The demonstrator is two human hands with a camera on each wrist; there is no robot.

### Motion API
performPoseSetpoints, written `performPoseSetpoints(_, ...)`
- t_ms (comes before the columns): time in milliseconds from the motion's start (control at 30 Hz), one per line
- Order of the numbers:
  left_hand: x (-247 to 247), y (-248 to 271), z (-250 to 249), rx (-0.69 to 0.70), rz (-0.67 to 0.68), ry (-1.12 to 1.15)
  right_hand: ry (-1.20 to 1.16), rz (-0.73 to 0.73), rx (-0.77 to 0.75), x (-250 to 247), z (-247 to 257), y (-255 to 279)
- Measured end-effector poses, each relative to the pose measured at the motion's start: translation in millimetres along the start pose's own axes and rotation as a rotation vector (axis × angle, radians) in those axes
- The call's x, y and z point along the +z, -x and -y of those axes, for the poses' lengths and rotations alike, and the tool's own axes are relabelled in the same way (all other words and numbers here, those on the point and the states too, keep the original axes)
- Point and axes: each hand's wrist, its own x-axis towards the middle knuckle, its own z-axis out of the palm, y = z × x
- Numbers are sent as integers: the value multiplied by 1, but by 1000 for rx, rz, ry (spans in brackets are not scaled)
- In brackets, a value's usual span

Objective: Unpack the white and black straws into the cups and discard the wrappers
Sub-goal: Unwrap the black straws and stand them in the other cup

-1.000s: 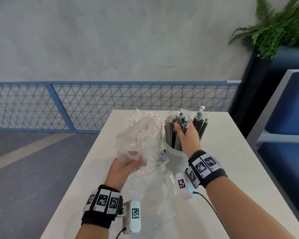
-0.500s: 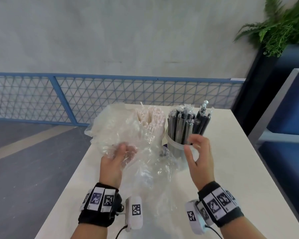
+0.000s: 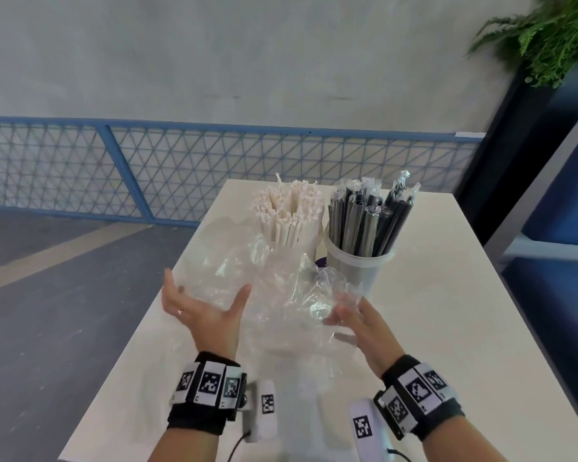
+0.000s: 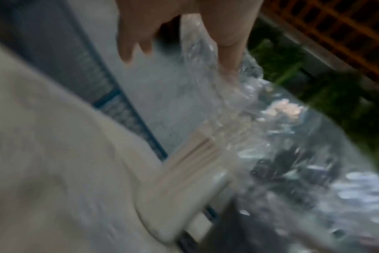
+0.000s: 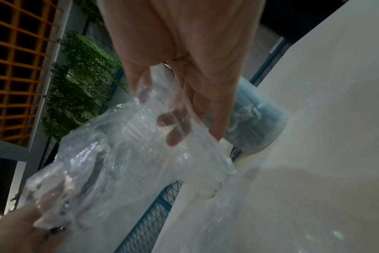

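Observation:
White straws (image 3: 289,215) stand bare in a cup at the table's far end. Beside them on the right, black straws (image 3: 364,218), each in its own thin sleeve, fill a clear cup (image 3: 357,266). Crumpled clear plastic wrappers (image 3: 274,295) lie in a heap just in front of both cups. My left hand (image 3: 207,295) is spread wide, its palm and thumb against the heap's left side. My right hand (image 3: 344,311) has its fingers (image 5: 175,126) curled into the plastic (image 5: 119,162) at the heap's right side. The left wrist view is blurred.
The white table (image 3: 447,328) narrows away from me, with its left edge beside a grey floor. A blue mesh railing (image 3: 181,168) runs behind it. A planter with ferns (image 3: 548,35) and a blue bench (image 3: 564,261) stand on the right.
The wrapper has come off the white straws and down toward me. My right hand left the black straws and dropped onto the plastic. My left hand's fingers have spread.

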Motion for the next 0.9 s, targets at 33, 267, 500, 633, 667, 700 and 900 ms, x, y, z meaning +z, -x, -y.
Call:
performPoseSetpoints(33, -6, -3, 2, 138, 27, -150, -7, 19, 10, -1, 0, 1)
performPoseSetpoints(267, -21, -16, -9, 188, 160, -677, 135, 127, 67, -2, -4, 0)
performPoseSetpoints(500, -32, -26, 5, 17, 286, -515, 54, 12, 140, -3, -8, -4)
performPoseSetpoints(633, -48, -37, 22, -94, 256, -555, 265, -229, 115, -14, -11, -18)
performPoseSetpoints(667, -52, -37, 27, -119, 263, -568, 334, -232, 117, -16, -13, -22)
performPoseSetpoints(700, -55, -36, 31, -143, 270, -580, 423, -238, 101, -17, -16, -25)
performPoseSetpoints(900, -56, -21, 49, -234, 317, -547, 1000, -86, -571, 8, -13, -18)
